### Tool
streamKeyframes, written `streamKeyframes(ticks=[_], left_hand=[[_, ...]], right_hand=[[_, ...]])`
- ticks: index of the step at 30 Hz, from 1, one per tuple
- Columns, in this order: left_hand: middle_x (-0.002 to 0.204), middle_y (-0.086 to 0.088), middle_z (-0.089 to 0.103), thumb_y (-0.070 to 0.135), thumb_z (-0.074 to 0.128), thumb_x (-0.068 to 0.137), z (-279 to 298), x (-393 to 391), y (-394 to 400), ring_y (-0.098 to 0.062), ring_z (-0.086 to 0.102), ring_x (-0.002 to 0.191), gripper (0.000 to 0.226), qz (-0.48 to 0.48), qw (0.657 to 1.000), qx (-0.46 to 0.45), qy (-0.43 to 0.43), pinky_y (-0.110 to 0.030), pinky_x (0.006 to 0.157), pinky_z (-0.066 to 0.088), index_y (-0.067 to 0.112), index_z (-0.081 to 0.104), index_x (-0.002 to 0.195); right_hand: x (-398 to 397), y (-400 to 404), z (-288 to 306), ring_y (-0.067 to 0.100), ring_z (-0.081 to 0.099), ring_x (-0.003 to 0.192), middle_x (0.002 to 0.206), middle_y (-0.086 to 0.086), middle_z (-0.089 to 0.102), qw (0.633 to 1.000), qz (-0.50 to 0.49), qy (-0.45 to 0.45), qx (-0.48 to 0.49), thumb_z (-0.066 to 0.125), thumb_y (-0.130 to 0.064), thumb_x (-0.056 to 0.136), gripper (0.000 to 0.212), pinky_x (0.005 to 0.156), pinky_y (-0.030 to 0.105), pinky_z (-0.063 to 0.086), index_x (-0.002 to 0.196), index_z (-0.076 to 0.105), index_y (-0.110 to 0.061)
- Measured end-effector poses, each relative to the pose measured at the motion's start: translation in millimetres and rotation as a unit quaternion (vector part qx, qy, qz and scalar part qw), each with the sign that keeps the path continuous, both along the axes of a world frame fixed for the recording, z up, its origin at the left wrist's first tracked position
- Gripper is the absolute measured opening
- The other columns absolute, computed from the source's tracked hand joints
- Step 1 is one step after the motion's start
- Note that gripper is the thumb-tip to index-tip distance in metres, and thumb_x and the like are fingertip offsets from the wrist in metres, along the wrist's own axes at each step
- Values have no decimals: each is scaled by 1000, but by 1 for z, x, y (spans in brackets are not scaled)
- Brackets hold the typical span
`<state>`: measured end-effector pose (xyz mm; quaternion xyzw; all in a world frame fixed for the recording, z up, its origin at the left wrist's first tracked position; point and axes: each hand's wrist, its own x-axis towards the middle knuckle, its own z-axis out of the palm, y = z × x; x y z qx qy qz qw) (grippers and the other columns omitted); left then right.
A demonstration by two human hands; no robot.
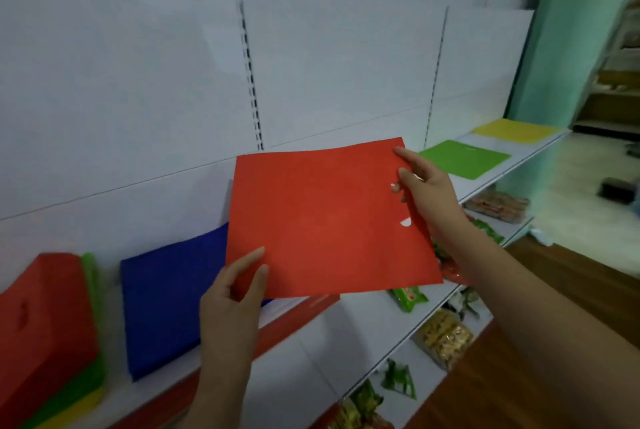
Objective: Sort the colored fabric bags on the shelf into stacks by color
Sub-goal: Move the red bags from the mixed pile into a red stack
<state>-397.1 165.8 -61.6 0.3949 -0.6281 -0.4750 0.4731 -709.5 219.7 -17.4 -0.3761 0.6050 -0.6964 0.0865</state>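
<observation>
The left hand, low in the middle of the frame, pinches the near corner of a red bag between thumb and fingers. The right hand, right of centre, grips the opposite edge by the handle cut-out, so the bag hangs flat in the air above the shelf.

Just left of it lies a blue bag flat on the shelf. At the lower left sits a mixed pile, red on top with green and yellow showing underneath. Toward the upper right lie a green bag and, beyond it, a yellow bag.

The likely slip, I'd say, is dropping this red one back on the unsorted pile, or letting the limp fabric fold and cover the blue.
</observation>
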Motion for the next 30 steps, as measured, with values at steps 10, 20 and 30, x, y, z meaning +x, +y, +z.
streamKeyframes(ticks=[10,20,30], left_hand=[[109,11,65,24,70,90,-14,-172,-10,7,56,81,61,31,993,29,-107,-18,82,46,27,44,146],[81,6,71,30,57,99,-33,-241,-64,-15,71,74,18,34,983,51,-175,-31,68,60,30,63,82],[69,-9,72,29,65,95,-46,-275,-94,-20,70,52,32,27,972,110,-206,-34,55,59,0,64,83]], right_hand=[[-192,-29,-37,14,69,58,65,2,72,993,-46,-5,111,65,-18,94,13,67,37,56,81,67,-19],[-268,-121,-74,14,64,65,66,-2,67,983,-25,-13,183,63,-19,94,21,68,27,50,74,68,-17],[-318,-183,-83,11,53,60,57,-6,57,936,-28,116,330,69,-35,89,37,55,24,33,58,61,-17]])
